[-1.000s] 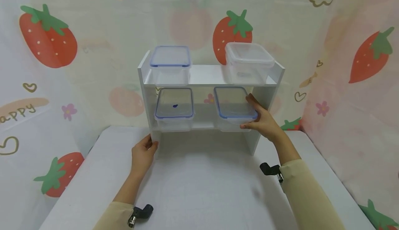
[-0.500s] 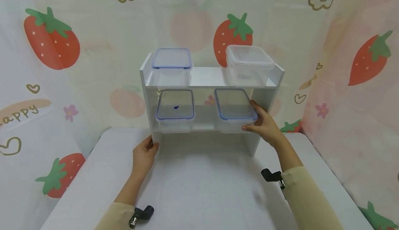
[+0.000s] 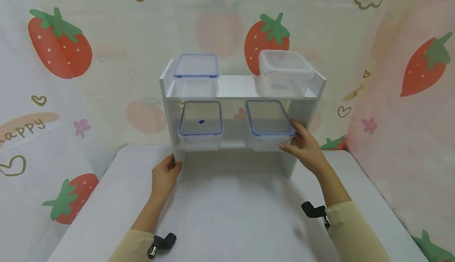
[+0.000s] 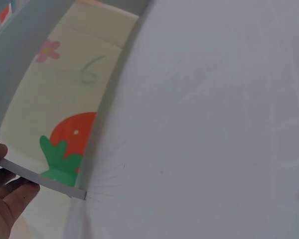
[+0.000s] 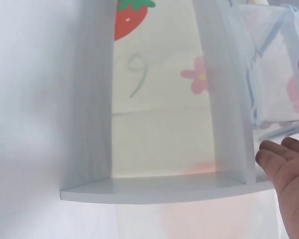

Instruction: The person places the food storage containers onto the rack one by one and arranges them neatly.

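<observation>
In the head view, a white two-tier shelf (image 3: 238, 86) stands on the table. The left hand (image 3: 164, 178) grips the lower front edge of its left side panel; the left wrist view shows thumb and fingers (image 4: 24, 196) on either side of the thin board. On the lower tier at right sits a clear food container (image 3: 269, 118) with a blue-rimmed lid. Beside its right front corner is the right hand (image 3: 308, 149), thumb at the front and fingers by the side, loosely spread. In the right wrist view these fingers (image 5: 274, 157) lie close to the container; contact is unclear.
Another blue-rimmed container (image 3: 200, 120) stands on the lower tier at left. The top tier bears a blue-rimmed container (image 3: 196, 76) at left and a clear-lidded one (image 3: 284, 72) at right. Strawberry-printed cloth (image 3: 142, 37) hangs behind the white table (image 3: 227, 214).
The right hand's fingers have drawn back from the lower right container's lid edge, and the hand has shifted slightly right and down. The left hand stays on the side panel.
</observation>
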Demonstrator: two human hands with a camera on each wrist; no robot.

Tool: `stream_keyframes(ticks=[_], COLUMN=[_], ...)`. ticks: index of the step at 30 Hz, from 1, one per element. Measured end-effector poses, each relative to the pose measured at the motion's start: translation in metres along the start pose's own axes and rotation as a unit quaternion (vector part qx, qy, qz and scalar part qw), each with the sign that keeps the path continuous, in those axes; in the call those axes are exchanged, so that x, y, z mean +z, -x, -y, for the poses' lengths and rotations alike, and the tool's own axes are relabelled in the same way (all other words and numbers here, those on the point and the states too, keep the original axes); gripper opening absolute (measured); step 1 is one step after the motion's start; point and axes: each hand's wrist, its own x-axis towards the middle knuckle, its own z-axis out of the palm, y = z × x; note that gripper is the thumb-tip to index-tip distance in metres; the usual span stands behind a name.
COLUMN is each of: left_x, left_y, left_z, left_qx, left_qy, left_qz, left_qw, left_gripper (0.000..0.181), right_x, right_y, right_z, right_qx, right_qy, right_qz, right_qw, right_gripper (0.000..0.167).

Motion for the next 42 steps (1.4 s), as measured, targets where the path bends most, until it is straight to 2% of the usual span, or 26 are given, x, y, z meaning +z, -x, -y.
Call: stream_keyframes(ticks=[7,15,21,29,36,42], left_x=[-0.007,-0.008,-0.008,-0.013,-0.022,-0.033], left_y=[0.002,-0.004,-0.001,-0.001,0.003,0.01], left_z=[-0.002,-0.005,-0.007,-0.013,-0.018,-0.026], left_qx=[-0.02,-0.018,-0.02,-0.007,-0.007,-0.001], left_qy=[0.003,0.005,-0.01,-0.019,-0.048,-0.05], left_qz=[0.009,0.009,0.023,0.034,0.037,0.055], left_qw=[0.9998,0.9998,0.9995,0.9992,0.9981,0.9972], left_gripper=[0.043,0.042,0.043,0.043,0.038,0.033], right_x=[0.003,-0.001,-0.002,-0.004,-0.004,-0.006], right_y=[0.011,0.023,0.038,0.049,0.06,0.069], right_z=[0.0,0.0,-0.007,-0.011,-0.009,-0.009], right_qx=[-0.006,-0.032,-0.037,-0.047,-0.045,-0.054], right_qy=[0.011,0.031,0.052,0.066,0.082,0.106], right_qz=[-0.009,-0.035,-0.032,-0.031,-0.028,-0.049], right_qw=[0.9999,0.9984,0.9974,0.9962,0.9952,0.9917], right_gripper=[0.091,0.084,0.084,0.084,0.082,0.078])
